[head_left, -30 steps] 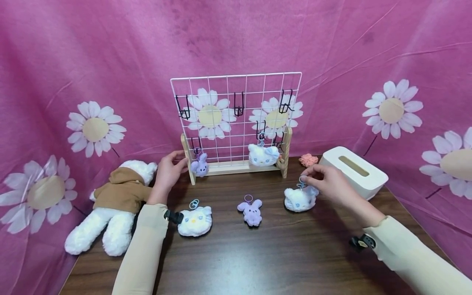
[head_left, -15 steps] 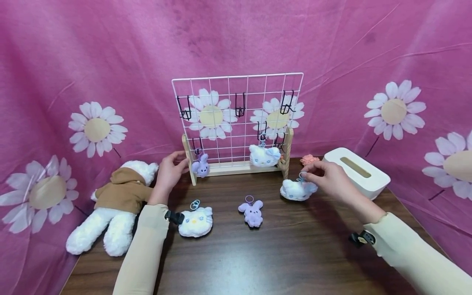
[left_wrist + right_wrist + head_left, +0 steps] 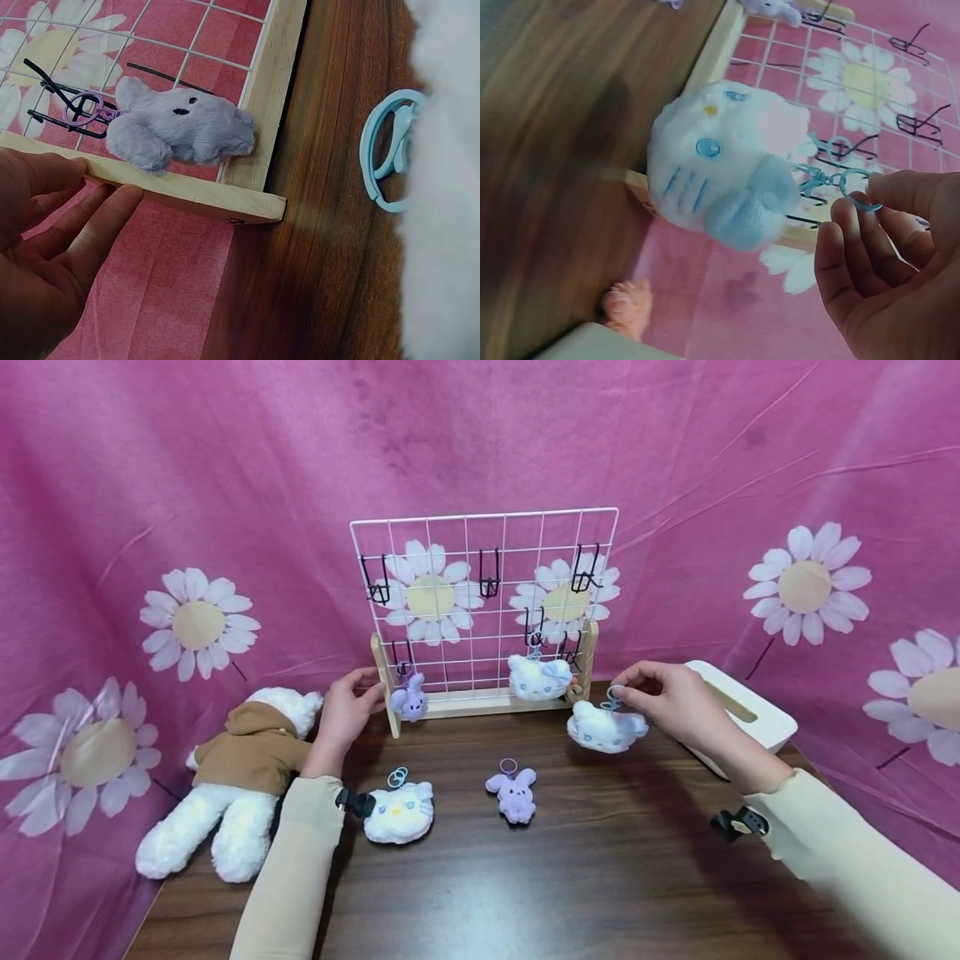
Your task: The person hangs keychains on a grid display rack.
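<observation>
My right hand (image 3: 681,703) pinches the blue ring of a white cat plush keychain (image 3: 603,728) with a blue bow. The plush hangs above the table, right of the white grid display rack (image 3: 483,515). With thumb and fingers, my left hand (image 3: 347,710) holds the rack's left wooden post (image 3: 187,196). Just beside that post, a purple bunny plush keychain (image 3: 176,127) hangs from a black hook. Another white cat plush (image 3: 538,678) hangs on the rack's right part. On the table lie a third white cat plush (image 3: 399,812) and a purple bunny plush (image 3: 514,795).
Black hooks (image 3: 489,574) sit along the grid's upper part. At left lies a white teddy bear (image 3: 251,743) in a brown hoodie. A white tissue box (image 3: 772,720) stands behind my right hand. A coral fluffy item (image 3: 628,307) lies near it.
My right hand has risen with the cat plush, lifting it from near the tabletop and slightly to the left. The left hand stays on the post.
</observation>
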`<action>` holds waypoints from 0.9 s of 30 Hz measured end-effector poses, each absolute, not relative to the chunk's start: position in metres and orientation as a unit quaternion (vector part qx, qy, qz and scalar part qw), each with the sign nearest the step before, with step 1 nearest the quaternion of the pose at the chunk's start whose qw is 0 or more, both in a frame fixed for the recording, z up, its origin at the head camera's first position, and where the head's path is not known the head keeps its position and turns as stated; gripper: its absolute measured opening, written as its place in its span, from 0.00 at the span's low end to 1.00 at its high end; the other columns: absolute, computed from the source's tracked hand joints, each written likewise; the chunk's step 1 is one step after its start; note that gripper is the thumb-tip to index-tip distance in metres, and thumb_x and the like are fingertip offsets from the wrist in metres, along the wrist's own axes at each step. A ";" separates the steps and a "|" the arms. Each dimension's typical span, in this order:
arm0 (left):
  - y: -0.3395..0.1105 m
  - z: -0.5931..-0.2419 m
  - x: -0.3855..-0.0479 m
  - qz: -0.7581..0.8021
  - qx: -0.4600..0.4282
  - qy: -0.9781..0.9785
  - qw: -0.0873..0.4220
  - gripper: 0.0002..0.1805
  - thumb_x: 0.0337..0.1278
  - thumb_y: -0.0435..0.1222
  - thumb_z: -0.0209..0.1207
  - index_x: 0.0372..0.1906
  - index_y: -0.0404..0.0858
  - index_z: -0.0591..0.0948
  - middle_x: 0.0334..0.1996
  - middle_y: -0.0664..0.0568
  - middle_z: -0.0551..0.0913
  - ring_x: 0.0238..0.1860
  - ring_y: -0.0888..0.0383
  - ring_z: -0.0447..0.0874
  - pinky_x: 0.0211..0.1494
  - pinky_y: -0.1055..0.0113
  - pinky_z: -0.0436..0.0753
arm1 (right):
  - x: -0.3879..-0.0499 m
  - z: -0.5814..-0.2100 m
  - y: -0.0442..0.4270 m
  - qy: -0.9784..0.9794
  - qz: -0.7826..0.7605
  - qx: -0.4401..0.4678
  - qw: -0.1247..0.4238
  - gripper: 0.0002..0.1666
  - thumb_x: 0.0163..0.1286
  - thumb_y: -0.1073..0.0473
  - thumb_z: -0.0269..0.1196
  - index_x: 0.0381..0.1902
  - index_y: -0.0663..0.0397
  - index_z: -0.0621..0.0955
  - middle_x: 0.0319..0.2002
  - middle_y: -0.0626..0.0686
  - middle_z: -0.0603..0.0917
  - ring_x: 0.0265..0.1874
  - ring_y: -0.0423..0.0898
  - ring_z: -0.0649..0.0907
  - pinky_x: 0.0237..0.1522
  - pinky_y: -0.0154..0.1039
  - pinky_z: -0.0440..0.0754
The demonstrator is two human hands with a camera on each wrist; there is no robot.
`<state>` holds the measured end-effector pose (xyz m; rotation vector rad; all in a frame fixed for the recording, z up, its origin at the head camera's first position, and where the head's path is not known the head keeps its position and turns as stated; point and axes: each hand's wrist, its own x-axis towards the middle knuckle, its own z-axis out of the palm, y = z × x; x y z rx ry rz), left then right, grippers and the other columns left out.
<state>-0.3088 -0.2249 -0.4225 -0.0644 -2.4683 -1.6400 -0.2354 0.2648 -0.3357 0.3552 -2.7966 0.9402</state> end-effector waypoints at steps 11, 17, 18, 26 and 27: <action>-0.225 -0.424 -0.310 -0.547 -0.019 -0.833 0.084 0.23 0.86 0.33 0.60 0.76 0.29 0.79 0.63 0.28 0.85 0.59 0.39 0.91 0.54 0.70 0.98 | -0.254 -0.295 0.256 -0.939 0.301 0.129 0.110 0.13 0.81 0.46 0.72 0.49 0.49 0.93 0.40 0.53 0.95 0.35 0.41 0.84 0.32 0.28 0.78; -0.225 -0.424 -0.310 -0.554 -0.019 -0.828 0.085 0.23 0.85 0.32 0.60 0.75 0.28 0.79 0.63 0.28 0.85 0.57 0.42 0.91 0.53 0.70 0.98 | -0.263 -0.273 0.252 -0.934 0.316 0.119 0.119 0.15 0.80 0.47 0.73 0.51 0.51 0.93 0.41 0.54 0.96 0.35 0.39 0.85 0.31 0.27 0.79; -0.225 -0.424 -0.310 -0.554 -0.021 -0.828 0.086 0.23 0.85 0.32 0.60 0.75 0.28 0.79 0.63 0.27 0.85 0.56 0.43 0.91 0.53 0.70 0.98 | -0.264 -0.270 0.252 -0.933 0.319 0.117 0.120 0.15 0.80 0.47 0.74 0.51 0.51 0.93 0.41 0.54 0.96 0.34 0.37 0.86 0.31 0.27 0.79; -0.225 -0.424 -0.310 -0.552 -0.019 -0.829 0.090 0.22 0.84 0.31 0.61 0.74 0.27 0.80 0.62 0.28 0.86 0.52 0.49 0.91 0.50 0.71 0.99 | -0.276 -0.249 0.251 -0.923 0.337 0.119 0.143 0.15 0.80 0.49 0.74 0.51 0.55 0.92 0.40 0.52 0.96 0.32 0.29 0.84 0.32 0.22 0.82; -0.225 -0.424 -0.310 -0.552 -0.019 -0.829 0.089 0.22 0.84 0.31 0.61 0.74 0.28 0.80 0.62 0.28 0.86 0.53 0.49 0.91 0.51 0.71 0.98 | -0.277 -0.246 0.250 -0.922 0.339 0.121 0.144 0.15 0.80 0.50 0.74 0.52 0.55 0.92 0.40 0.52 0.96 0.32 0.29 0.85 0.32 0.21 0.82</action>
